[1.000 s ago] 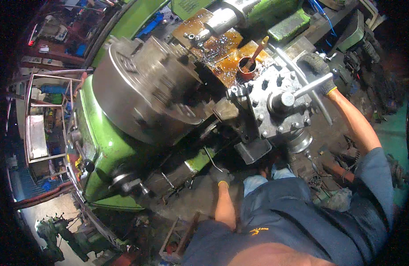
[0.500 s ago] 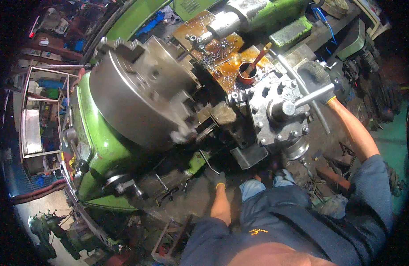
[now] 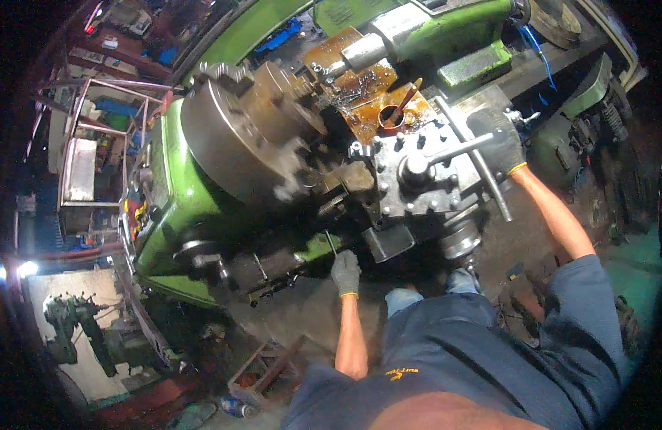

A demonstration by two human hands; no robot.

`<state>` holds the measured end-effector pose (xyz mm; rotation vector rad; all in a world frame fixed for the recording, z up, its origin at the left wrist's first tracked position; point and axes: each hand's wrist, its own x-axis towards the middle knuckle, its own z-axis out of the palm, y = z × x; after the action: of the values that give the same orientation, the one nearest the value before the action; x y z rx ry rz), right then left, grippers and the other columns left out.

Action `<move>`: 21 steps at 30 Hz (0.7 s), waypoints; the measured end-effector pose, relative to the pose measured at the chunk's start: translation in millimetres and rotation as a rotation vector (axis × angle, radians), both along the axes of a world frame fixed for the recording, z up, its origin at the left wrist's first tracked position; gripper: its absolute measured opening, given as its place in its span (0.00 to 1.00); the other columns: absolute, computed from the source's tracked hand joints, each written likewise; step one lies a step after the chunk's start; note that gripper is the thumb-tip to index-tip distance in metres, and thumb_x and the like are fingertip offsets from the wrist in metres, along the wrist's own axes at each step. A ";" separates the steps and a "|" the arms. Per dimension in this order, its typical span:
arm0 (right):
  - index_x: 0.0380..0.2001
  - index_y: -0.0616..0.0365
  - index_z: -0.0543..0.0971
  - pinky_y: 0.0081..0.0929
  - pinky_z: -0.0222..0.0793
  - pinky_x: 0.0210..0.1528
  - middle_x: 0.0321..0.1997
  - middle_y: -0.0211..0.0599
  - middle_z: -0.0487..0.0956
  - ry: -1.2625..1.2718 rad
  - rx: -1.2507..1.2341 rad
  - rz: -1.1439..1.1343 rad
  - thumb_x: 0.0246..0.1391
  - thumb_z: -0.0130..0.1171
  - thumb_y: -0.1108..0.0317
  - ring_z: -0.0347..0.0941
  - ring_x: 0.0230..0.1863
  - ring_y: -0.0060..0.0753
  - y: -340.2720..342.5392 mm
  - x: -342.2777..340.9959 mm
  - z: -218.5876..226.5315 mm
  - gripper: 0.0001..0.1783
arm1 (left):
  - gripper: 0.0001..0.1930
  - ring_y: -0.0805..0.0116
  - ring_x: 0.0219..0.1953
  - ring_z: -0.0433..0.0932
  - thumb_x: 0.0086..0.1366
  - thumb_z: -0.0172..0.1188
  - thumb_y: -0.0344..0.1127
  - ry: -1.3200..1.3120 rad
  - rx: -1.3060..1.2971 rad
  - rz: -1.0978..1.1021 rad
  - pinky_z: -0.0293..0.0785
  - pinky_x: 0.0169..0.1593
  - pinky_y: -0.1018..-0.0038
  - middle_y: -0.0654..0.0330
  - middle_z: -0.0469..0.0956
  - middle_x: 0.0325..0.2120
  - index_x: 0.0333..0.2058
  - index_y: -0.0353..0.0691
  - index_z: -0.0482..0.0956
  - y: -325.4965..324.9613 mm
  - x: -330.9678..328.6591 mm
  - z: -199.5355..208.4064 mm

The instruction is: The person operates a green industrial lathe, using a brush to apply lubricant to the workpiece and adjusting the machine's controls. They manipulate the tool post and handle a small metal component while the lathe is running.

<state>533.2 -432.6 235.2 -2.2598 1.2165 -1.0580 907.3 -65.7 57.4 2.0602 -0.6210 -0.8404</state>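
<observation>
A grey glove with a yellow cuff covers my left hand (image 3: 345, 274), closed round the lower end of a thin metal lever (image 3: 331, 242) below the lathe's carriage. My right hand (image 3: 497, 141), gloved alike, sits beside the square tool post (image 3: 417, 183). Its fingers look curled, partly behind the tool post's handle (image 3: 456, 149) and a long steel bar (image 3: 492, 179); what they grip is hidden. Left of the tool post, the big lathe chuck (image 3: 234, 143) has motion-blurred jaws and holds a round metal workpiece (image 3: 282, 107).
Behind the tool post stands a small pot (image 3: 391, 125) with a brush (image 3: 406, 100) in it, on an oily brown surface. The green tailstock (image 3: 456, 36) is at the back. A metal rack (image 3: 80, 172) stands at far left, a red-brown frame (image 3: 270, 369) on the floor.
The view has shifted. My left hand with the lever appears higher and better lit. My right hand and the tool post appear farther left. The chuck's jaws are blurred in both frames.
</observation>
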 end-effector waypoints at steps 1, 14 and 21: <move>0.40 0.56 0.82 0.40 0.72 0.56 0.44 0.42 0.82 0.058 -0.050 0.004 0.44 0.59 0.75 0.78 0.49 0.49 -2.9 -3.7 -1.0 0.16 | 0.09 0.78 0.18 0.70 0.71 0.60 0.37 0.065 -0.068 0.115 0.66 0.21 0.77 0.65 0.76 0.24 0.39 0.36 0.81 -26.3 -17.2 44.3; 0.33 0.53 0.78 0.48 0.69 0.46 0.35 0.46 0.77 0.126 -0.260 0.034 0.48 0.57 0.71 0.74 0.41 0.54 -2.2 3.2 7.9 0.07 | 0.15 0.56 0.46 0.82 0.67 0.63 0.41 -0.892 -0.780 -0.309 0.75 0.54 0.64 0.52 0.84 0.41 0.44 0.34 0.84 -200.9 -128.7 319.3; 0.31 0.52 0.78 0.49 0.70 0.46 0.35 0.45 0.78 0.157 -0.208 0.024 0.47 0.56 0.72 0.75 0.41 0.54 -4.3 -0.7 12.3 0.06 | 0.12 0.49 0.36 0.80 0.66 0.62 0.43 -0.803 -0.673 -0.515 0.75 0.43 0.57 0.52 0.81 0.30 0.31 0.41 0.85 -235.4 -156.9 309.0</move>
<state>532.5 -436.9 247.6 -2.5519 1.1833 -1.0589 750.3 -301.1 366.4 1.5498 -1.6584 0.0292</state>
